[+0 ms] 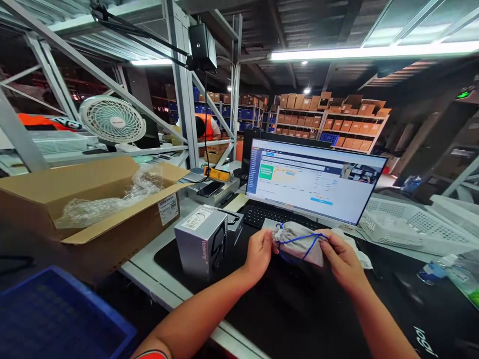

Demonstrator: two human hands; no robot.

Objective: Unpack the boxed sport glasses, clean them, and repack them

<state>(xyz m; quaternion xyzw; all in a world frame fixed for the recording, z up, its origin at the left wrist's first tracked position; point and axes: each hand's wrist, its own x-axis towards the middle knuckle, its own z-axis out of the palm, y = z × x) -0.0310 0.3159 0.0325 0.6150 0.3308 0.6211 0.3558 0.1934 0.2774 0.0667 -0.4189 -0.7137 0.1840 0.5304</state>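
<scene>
A small grey drawstring pouch [305, 247] with blue cord wrapped across it is held up over the black desk mat [284, 309]. My left hand [260, 252] grips the gathered neck of the pouch between thumb and fingers. At the other end, my right hand [342, 257] pinches the pouch and its blue cord. What lies inside the pouch is hidden. Left of my hands stands a silver-grey product box [200, 247] with a white label on top, and a smaller grey box [235, 224] is partly behind it.
A lit monitor [314, 182] and a keyboard [258, 215] stand behind the pouch. An open carton [112, 239] with bubble wrap is at left, above a blue crate [63, 314]. White baskets [396, 234] and a bottle [434, 269] sit at right. A co-worker [209, 127] is farther back.
</scene>
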